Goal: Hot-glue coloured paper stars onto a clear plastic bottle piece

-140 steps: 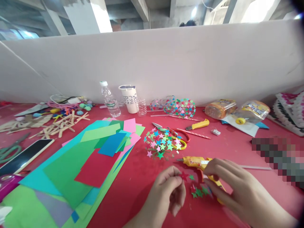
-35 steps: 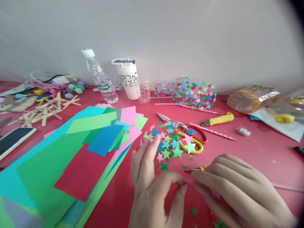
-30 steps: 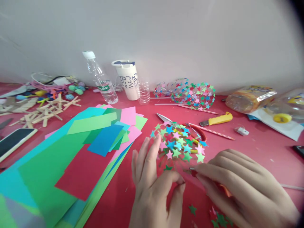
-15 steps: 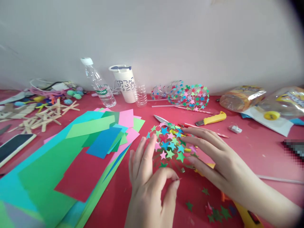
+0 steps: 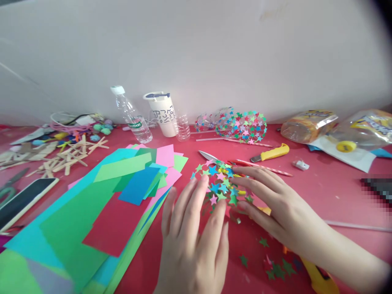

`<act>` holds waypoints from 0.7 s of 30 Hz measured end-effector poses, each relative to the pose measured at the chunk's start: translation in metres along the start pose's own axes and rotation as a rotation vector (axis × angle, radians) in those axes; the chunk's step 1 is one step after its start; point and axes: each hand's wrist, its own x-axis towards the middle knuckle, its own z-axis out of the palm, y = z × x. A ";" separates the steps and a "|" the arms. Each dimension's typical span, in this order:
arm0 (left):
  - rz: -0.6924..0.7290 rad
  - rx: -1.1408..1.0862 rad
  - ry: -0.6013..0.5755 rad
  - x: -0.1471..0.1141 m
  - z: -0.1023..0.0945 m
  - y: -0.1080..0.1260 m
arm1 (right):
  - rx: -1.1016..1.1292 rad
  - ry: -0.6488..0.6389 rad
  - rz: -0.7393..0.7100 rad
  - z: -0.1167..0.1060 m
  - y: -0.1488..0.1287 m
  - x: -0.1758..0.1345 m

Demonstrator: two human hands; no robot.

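Observation:
A clear plastic piece dotted with paper stars (image 5: 215, 188) in pink, blue, green and red lies in front of me, between my hands. My left hand (image 5: 196, 237) is beside its near left side, fingers spread, with no item visible in them. My right hand (image 5: 275, 204) reaches across from the right, fingers stretched out with their tips at the piece's right side; whether they press on it I cannot tell. Loose green stars (image 5: 278, 271) lie on the red tabletop below my right hand. Scissors (image 5: 208, 156) sit just behind the piece, handles partly hidden.
Coloured paper sheets (image 5: 79, 216) cover the left, beside a phone (image 5: 29, 200) and wooden sticks (image 5: 67, 159). A water bottle (image 5: 134, 118), white cup (image 5: 163, 118) and star-covered plastic bottle (image 5: 241, 124) line the wall. A yellow utility knife (image 5: 274, 152) and cut bottles (image 5: 306, 126) lie right.
My left thumb and index finger were curled close together near the star-covered piece; now they are straighter, and the index finger reaches closer to it. My right hand has barely moved.

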 end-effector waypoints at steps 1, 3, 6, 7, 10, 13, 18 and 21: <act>-0.003 0.002 -0.003 0.000 0.000 -0.001 | -0.004 0.000 -0.002 0.000 0.000 0.000; -0.027 -0.027 0.009 -0.002 0.002 -0.002 | -0.007 0.006 -0.010 0.000 0.000 0.001; -0.121 -0.131 0.028 -0.004 0.004 -0.003 | -0.005 0.015 -0.001 -0.001 -0.001 0.001; -0.159 -0.165 0.029 -0.005 0.005 -0.003 | -0.005 0.018 0.004 -0.001 -0.001 0.001; -0.220 -0.227 0.019 -0.006 0.004 -0.003 | -0.003 0.024 0.007 0.000 -0.002 0.000; -0.221 -0.261 -0.002 -0.007 0.004 -0.002 | -0.005 0.036 -0.006 0.001 -0.001 0.001; -0.331 -0.475 0.200 -0.004 0.004 -0.008 | -0.021 0.060 -0.021 -0.001 -0.001 0.000; -0.438 -0.565 0.310 -0.001 0.004 -0.016 | -0.042 0.087 -0.035 -0.005 -0.002 -0.002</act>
